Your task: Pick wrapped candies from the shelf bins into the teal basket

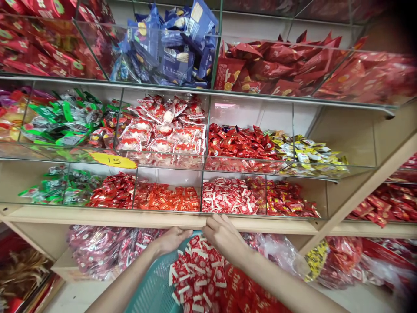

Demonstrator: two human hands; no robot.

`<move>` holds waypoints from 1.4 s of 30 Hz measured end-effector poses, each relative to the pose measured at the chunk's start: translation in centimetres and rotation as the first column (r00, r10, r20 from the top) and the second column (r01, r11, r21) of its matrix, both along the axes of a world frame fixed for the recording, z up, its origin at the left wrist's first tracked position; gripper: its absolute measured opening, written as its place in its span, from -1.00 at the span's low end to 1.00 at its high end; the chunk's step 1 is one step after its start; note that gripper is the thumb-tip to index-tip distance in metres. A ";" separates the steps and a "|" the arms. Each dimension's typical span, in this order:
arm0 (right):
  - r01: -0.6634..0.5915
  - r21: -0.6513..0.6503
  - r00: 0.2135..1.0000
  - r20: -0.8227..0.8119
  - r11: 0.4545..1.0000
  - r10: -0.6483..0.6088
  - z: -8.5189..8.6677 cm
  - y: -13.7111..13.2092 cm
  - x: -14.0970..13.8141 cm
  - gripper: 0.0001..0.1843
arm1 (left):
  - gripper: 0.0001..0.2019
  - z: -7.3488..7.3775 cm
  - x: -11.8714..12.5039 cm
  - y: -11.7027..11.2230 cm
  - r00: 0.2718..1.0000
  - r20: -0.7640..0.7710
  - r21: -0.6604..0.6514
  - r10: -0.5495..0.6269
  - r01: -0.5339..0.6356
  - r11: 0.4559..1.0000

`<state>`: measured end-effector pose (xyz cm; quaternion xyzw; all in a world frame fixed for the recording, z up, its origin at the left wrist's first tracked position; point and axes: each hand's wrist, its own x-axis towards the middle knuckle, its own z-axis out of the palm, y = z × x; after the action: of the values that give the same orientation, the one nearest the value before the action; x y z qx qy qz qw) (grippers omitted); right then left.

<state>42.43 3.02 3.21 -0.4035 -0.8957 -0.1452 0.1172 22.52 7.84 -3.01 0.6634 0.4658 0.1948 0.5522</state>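
A teal plastic basket (148, 284) is tilted just under the front edge of the lowest shelf. It holds red-and-white wrapped candies (198, 274) and, to their right, larger red packets (243, 287). My left hand (172, 240) is closed on the basket's far rim, thumb along the top. Beside it, my right hand (223, 237) has its fingers curled over the same rim, knuckles close to the wooden shelf edge (130, 217). Its fingertips are partly hidden. Matching red-and-white candies (228, 195) lie in the lowest shelf compartment directly above.
Clear dividers split the shelves of candy, including blue packets (177, 56), red packets (280, 65) and green ones (61, 117). A yellow tag (113, 160) reads 15. Bulging plastic bags of candy (94, 248) sit underneath. A slanted wooden post (361, 195) stands at right.
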 end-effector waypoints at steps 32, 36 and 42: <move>0.368 0.272 0.904 -0.329 0.889 -0.274 3.3 3.9 8.4 -0.74 | -0.43 0.0 -0.2 0.1 0.992 -0.127 0.032 0.016 -0.012 0.999; 0.222 0.138 0.899 -0.413 0.965 -0.147 3.9 0.9 6.5 -0.80 | -0.41 -0.3 -0.2 0.1 0.992 -0.125 0.017 0.029 -0.027 0.999; -0.015 -0.251 0.850 -0.513 0.968 -0.120 2.0 -1.6 1.2 -0.84 | -0.43 0.8 0.3 -0.3 1.000 0.031 -0.066 -0.002 0.004 0.998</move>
<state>43.61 1.42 5.20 -0.4636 -0.8292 0.0791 0.3020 22.80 7.53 -2.25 0.6423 0.4625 0.1888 0.5813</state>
